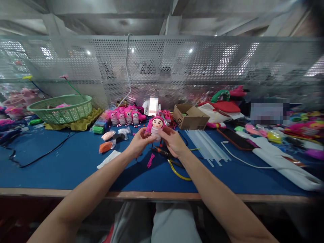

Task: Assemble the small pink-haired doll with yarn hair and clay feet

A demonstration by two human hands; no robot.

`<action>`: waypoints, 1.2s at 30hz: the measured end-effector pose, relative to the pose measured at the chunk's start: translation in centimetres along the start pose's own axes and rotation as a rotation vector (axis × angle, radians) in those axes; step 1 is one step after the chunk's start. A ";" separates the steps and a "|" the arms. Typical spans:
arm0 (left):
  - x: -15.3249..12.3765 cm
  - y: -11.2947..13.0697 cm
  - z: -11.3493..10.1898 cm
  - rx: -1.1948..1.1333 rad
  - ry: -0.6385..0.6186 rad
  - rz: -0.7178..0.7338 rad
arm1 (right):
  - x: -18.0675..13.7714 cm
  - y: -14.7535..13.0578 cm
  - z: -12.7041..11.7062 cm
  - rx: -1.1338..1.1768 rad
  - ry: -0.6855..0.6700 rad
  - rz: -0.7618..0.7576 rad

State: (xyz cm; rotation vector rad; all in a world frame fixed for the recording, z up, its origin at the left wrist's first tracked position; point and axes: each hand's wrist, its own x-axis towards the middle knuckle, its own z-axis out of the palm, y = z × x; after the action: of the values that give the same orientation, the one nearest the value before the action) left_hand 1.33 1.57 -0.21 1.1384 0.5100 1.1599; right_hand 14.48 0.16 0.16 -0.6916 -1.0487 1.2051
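Note:
A small doll (157, 124) with bright pink hair, a painted face and a pale wrapped body is held upright above the blue table. My left hand (139, 141) grips its left side with thumb and fingers, and my right hand (174, 140) closes on its right side. Beneath my hands lie a dark-handled tool (163, 152), partly hidden, and a pink bundle of strands (150, 160). Several similar pink-haired dolls (129, 117) stand in a row behind and to the left.
A green basket (60, 109) stands at left. Clay packets (106, 146) lie left of my hands. A cardboard box (191, 118), glue sticks (207, 145), a phone (238, 138) and a long white device (288, 168) are at right. Perforated metal panels (162, 60) rise behind.

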 end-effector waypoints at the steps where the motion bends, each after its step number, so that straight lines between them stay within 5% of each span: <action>1: -0.1 0.2 0.0 0.042 0.003 -0.014 | 0.1 -0.1 -0.1 0.012 0.001 0.001; 3: -0.1 0.7 -0.1 0.166 0.062 0.011 | 0.2 -0.4 -0.3 0.048 0.002 0.026; 7: -0.3 1.8 -0.2 0.565 0.212 0.284 | 0.4 -0.9 -0.4 0.092 -0.009 0.085; 11: -0.3 2.1 -0.2 0.789 0.134 0.307 | 0.2 -1.0 -0.4 0.071 -0.014 0.076; 27: -0.8 1.1 -0.2 0.679 0.088 0.268 | 0.6 -1.0 -0.4 0.059 0.047 -0.020; 32: -1.7 -1.1 0.2 0.753 -0.169 0.003 | 1.6 -1.7 -0.4 0.041 0.086 -0.090; 36: -1.2 -2.1 0.1 0.435 -0.080 -0.163 | 2.3 -2.1 0.1 0.016 0.095 -0.147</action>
State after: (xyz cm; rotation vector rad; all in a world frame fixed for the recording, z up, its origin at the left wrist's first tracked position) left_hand 1.88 0.48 -2.28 1.4782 0.8026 0.8795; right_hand 15.22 1.80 2.63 -0.6416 -0.9929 1.0429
